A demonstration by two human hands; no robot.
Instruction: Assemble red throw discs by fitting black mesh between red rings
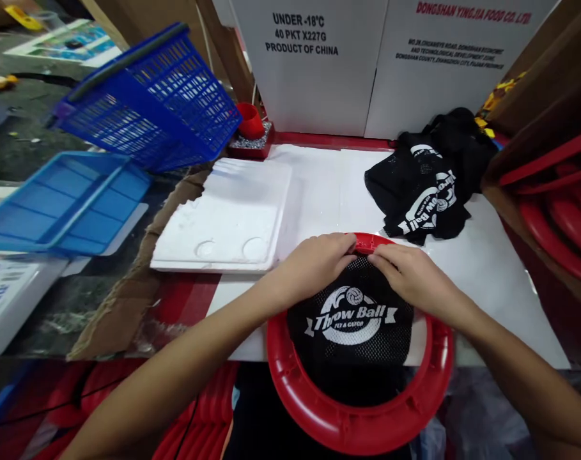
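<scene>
A red plastic ring (362,431) leans at the table's front edge, its near side hanging over my lap. Black mesh fabric (390,345) printed "Throw Ball" lies across the ring's opening. At the far rim, my left hand (321,262) pinches the mesh edge against the ring with thumb and fingers. My right hand (408,271) grips the same stretch of rim just to the right, its thumb on the mesh. The two hands almost touch. Further back on the right lies a heap of black mesh pieces (429,185) with the same white print.
A white foam slab (223,220) lies left of the ring. Beyond it stand a blue basket (151,102), a light blue tray (64,204) and a small red cup (250,121). A large white carton (319,76) closes off the back. Red rings (558,230) are stacked at right.
</scene>
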